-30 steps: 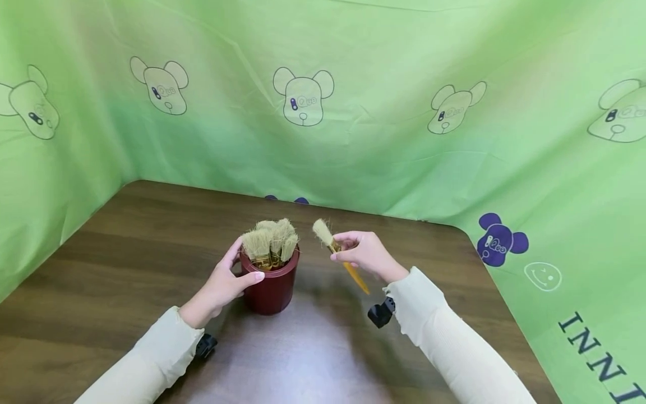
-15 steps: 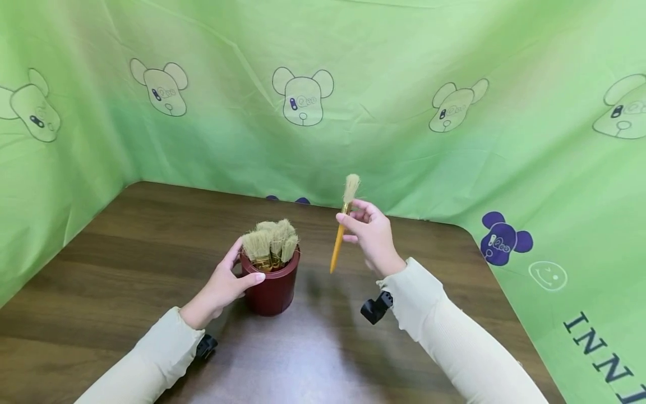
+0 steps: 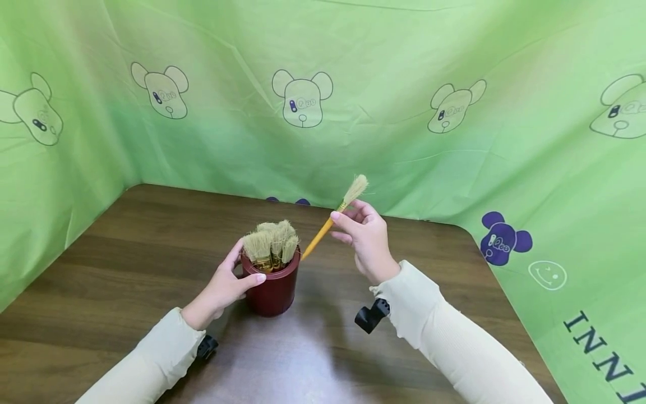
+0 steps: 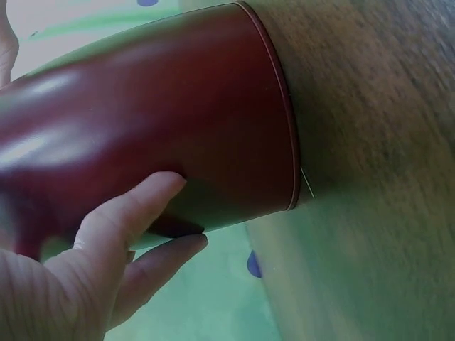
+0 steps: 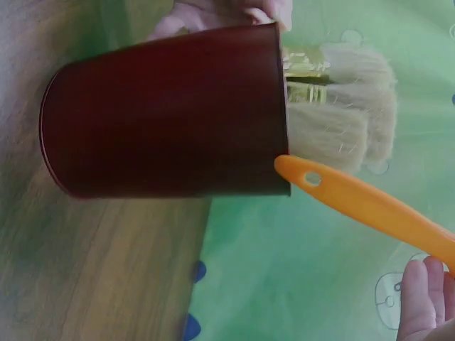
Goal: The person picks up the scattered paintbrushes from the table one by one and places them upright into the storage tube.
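Note:
A dark red cup (image 3: 270, 294) stands upright on the table, with several bristle paintbrushes (image 3: 270, 241) in it, bristles up. My left hand (image 3: 222, 289) grips the cup's left side, thumb at the front of the rim and fingers round the far side. To the right of the cup, my right hand (image 3: 370, 238) pinches another paintbrush (image 3: 319, 235) near its gold ferrule. That brush is tilted, bristles up to the right, its orange handle pointing down to the left. In the right wrist view the handle's holed end (image 5: 313, 177) overlaps the cup's rim.
The wooden table (image 3: 126, 258) has rounded back corners. A green printed cloth (image 3: 378, 146) hangs behind it and at both sides. A small black wrist camera (image 3: 372, 315) sits under the right cuff, and another (image 3: 206, 347) under the left.
My right hand has lifted the paintbrush and turned it from handle down-right to handle down-left, its end now by the cup's rim. The left hand and cup have stayed in place.

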Action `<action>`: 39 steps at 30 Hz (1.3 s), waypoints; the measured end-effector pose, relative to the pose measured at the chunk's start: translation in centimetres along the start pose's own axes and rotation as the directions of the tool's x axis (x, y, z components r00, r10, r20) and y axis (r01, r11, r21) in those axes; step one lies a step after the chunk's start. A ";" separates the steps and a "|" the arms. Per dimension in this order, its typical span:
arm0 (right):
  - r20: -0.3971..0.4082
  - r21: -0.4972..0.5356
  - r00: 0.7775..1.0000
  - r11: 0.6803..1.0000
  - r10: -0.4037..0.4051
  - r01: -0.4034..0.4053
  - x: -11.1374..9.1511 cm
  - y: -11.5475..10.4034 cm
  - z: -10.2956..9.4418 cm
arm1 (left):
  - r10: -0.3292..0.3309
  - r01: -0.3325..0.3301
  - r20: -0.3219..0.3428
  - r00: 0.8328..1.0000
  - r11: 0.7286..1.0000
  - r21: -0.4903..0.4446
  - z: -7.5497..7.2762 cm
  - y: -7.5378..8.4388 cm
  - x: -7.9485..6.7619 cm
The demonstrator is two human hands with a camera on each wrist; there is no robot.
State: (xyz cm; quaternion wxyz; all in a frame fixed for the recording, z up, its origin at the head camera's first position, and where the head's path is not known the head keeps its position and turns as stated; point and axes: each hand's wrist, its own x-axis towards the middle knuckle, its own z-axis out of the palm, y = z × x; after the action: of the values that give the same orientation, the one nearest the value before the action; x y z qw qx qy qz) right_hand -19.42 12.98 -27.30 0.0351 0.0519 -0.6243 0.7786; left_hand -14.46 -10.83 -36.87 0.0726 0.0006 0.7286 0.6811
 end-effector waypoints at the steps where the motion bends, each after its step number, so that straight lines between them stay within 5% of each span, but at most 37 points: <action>1: 0.010 -0.002 1.000 1.000 -0.001 0.001 -0.1 -0.1 0.0 | -0.002 0.002 -0.001 1.000 1.000 0.003 0.0 0.0 0.0; 12: 0.102 -0.001 0.995 1.000 -0.001 0.001 -0.7 -1.2 1.9 | 0.019 -0.019 0.024 1.000 1.000 -0.006 -0.6 0.2 0.0; 18: 0.124 -0.141 0.991 0.990 0.049 -0.031 -1.0 -0.4 3.0 | 0.040 -0.040 0.026 0.999 0.999 0.016 -0.7 -0.1 0.2; 25: 0.116 -0.340 0.992 0.940 0.044 -0.002 -1.6 0.6 4.0 | 0.086 -0.088 0.031 0.996 0.995 0.044 -0.9 -0.3 0.3; 33: 0.185 -0.577 0.983 0.810 0.008 0.102 -2.0 2.1 3.8 | 0.095 -0.097 0.028 0.995 0.992 0.078 -0.6 -0.2 0.3; 39: 0.200 -0.547 0.979 0.834 0.046 0.073 -2.1 2.8 2.7 | 0.092 -0.093 0.017 0.996 0.991 0.094 -0.8 -0.1 0.4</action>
State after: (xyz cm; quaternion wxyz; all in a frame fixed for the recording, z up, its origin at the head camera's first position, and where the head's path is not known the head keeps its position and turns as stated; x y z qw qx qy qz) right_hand -17.56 9.73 -29.64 -0.0104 0.1241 -0.8219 0.5558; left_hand -14.96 -11.54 -36.96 0.0454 0.0422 0.7587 0.6485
